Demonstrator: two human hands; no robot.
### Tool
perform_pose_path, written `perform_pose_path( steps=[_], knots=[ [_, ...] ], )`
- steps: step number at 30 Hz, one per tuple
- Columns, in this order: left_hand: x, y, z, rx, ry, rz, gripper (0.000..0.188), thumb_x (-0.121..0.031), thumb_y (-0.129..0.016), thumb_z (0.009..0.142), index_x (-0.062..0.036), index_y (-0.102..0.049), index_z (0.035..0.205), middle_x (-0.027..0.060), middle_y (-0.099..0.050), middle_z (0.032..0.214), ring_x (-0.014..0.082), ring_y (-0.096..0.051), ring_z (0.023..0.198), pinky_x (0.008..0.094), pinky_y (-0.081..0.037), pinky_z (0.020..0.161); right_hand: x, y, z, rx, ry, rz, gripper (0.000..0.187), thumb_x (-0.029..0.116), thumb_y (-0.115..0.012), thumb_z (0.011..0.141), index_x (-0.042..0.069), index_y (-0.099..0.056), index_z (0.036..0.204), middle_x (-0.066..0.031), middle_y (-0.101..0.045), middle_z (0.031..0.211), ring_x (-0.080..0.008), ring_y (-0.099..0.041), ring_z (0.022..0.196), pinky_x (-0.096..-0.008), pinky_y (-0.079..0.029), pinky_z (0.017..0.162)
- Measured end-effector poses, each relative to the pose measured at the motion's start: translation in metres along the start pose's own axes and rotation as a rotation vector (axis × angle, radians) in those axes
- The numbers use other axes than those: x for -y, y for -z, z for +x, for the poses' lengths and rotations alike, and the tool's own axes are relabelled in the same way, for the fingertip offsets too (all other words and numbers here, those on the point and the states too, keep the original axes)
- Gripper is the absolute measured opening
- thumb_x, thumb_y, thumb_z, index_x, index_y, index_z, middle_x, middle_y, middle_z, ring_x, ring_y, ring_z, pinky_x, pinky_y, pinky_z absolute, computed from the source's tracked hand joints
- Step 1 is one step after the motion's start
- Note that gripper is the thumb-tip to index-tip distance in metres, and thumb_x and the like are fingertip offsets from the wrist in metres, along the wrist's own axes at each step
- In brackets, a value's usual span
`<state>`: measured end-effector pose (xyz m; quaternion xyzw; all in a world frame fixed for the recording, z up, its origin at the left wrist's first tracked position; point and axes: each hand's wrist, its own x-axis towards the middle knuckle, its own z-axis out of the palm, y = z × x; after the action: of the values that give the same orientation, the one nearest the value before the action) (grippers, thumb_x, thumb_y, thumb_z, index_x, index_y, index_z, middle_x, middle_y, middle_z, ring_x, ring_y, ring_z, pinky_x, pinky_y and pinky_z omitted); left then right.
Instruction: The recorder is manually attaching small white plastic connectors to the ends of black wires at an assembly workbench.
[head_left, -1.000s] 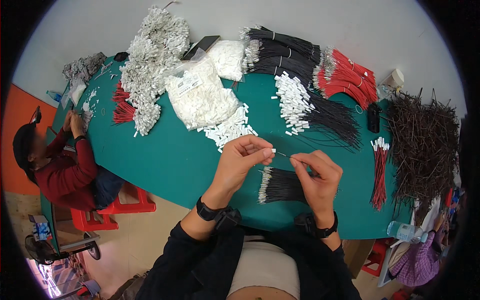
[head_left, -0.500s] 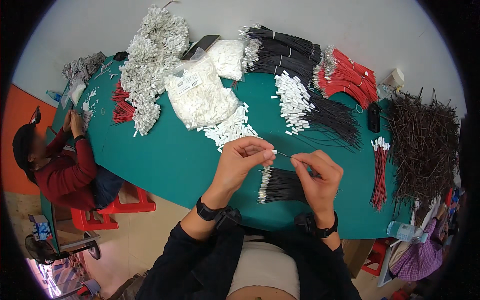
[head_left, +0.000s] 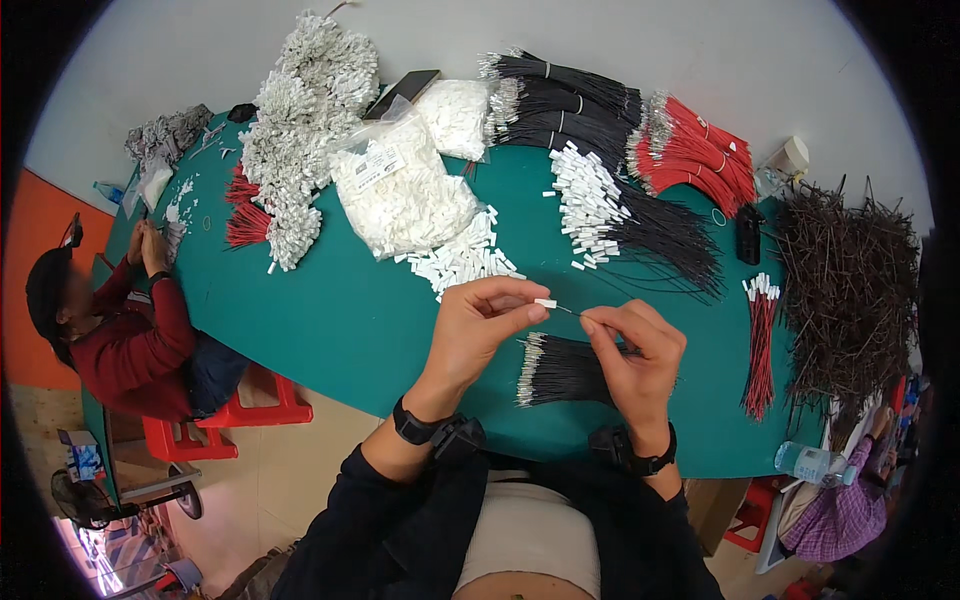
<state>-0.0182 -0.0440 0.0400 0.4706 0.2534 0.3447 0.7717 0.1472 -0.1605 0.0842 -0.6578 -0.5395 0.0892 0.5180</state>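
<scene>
Between thumb and forefinger, my left hand [head_left: 487, 325] pinches a small white plastic connector housing [head_left: 546, 303]. My right hand [head_left: 640, 345] pinches a thin black wire [head_left: 570, 311] whose end meets the housing; how deep it sits inside is too small to tell. Under my right hand lies a bundle of black wires [head_left: 570, 370] with bare metal terminals at their left ends. Loose white housings [head_left: 465, 258] are heaped just beyond my left hand. Farther off to the right lies a pile of black wires with white housings [head_left: 590, 210] on their ends.
Bags of white housings [head_left: 405, 185] stand mid-table, beside a tall heap of finished white-ended wires [head_left: 310, 110]. Tied black bundles [head_left: 570, 105] and red bundles [head_left: 695, 155] lie at the back. A brown wire tangle [head_left: 850, 290] fills the right edge. A co-worker [head_left: 130, 330] sits at left.
More of the white housing now shows beyond my left fingertips. Both hands stay in nearly the same place.
</scene>
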Motion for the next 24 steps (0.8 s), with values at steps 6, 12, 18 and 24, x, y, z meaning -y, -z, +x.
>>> perform_pose_path(
  steps=[6, 12, 18, 24],
  knots=[
    [-0.0013, -0.0005, -0.0006, 0.020, 0.018, 0.016, 0.018, 0.005, -0.077, 0.088, 0.0051, -0.076, 0.107, 0.0125, -0.077, 0.100, 0.0163, -0.074, 0.090, 0.0274, -0.058, 0.083, -0.0007, -0.0011, 0.0012, 0.021, -0.004, -0.002, 0.011, -0.003, -0.080, 0.080, 0.002, -0.076, 0.090, -0.0074, -0.064, 0.071, -0.0182, -0.061, 0.064, -0.0299, -0.045, 0.057],
    [-0.0004, 0.0005, -0.0005, 0.035, 0.006, 0.092, 0.016, 0.009, -0.078, 0.086, 0.0046, -0.077, 0.101, 0.0126, -0.076, 0.102, 0.0168, -0.073, 0.093, 0.0288, -0.058, 0.086, -0.0005, -0.0005, 0.0015, 0.056, -0.020, 0.021, 0.011, -0.003, -0.080, 0.081, 0.002, -0.076, 0.090, -0.0072, -0.063, 0.070, -0.0180, -0.059, 0.063, -0.0306, -0.044, 0.057],
    [0.0005, 0.0008, -0.0005, 0.021, 0.003, 0.130, 0.016, 0.010, -0.079, 0.084, 0.0033, -0.077, 0.098, 0.0118, -0.076, 0.099, 0.0160, -0.073, 0.091, 0.0283, -0.058, 0.085, -0.0023, -0.0021, 0.0026, 0.084, -0.035, 0.067, 0.010, -0.003, -0.079, 0.081, 0.001, -0.076, 0.090, -0.0070, -0.061, 0.068, -0.0167, -0.057, 0.061, -0.0305, -0.042, 0.055],
    [0.0004, -0.0022, -0.0020, 0.007, 0.053, 0.151, 0.015, 0.008, -0.081, 0.083, 0.0031, -0.077, 0.097, 0.0109, -0.077, 0.095, 0.0151, -0.073, 0.089, 0.0274, -0.058, 0.083, -0.0090, -0.0008, 0.0051, 0.091, -0.041, 0.113, 0.011, -0.004, -0.079, 0.080, 0.001, -0.076, 0.090, -0.0067, -0.061, 0.067, -0.0170, -0.056, 0.060, -0.0312, -0.041, 0.055]
  ],
)
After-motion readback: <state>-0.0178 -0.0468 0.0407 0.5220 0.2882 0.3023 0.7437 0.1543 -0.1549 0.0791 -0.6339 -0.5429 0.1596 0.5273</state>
